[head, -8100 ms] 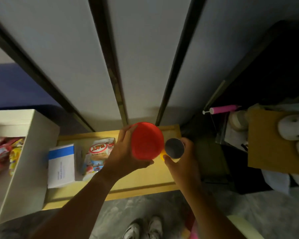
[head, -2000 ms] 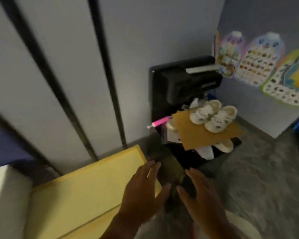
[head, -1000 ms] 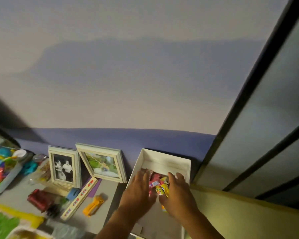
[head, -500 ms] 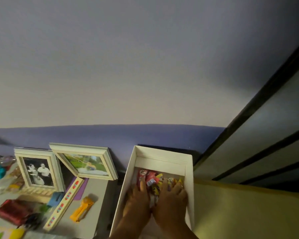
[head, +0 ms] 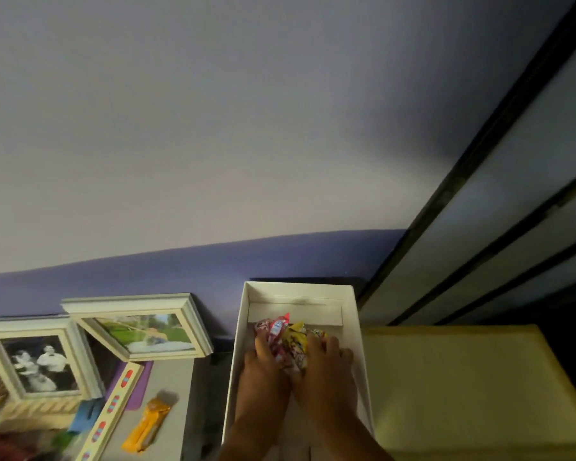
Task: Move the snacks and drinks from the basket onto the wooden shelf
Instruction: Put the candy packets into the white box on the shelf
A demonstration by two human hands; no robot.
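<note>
A white rectangular basket stands against the purple wall band, just left of the yellow wooden shelf. Inside it lies a bunch of small red and yellow snack packets. My left hand and my right hand are both down in the basket, side by side, with fingers curled round the packets and squeezing them together between them. The lower part of the bunch is hidden by my hands.
Two framed pictures lean on the wall on a grey table to the left, with an orange wrapped bar and a long patterned strip. Dark-framed panels rise behind the shelf.
The view turned from the shelf to the basket. Both hands reached in, and since half a second ago they have gathered the packets into a bunch and closed round it.
</note>
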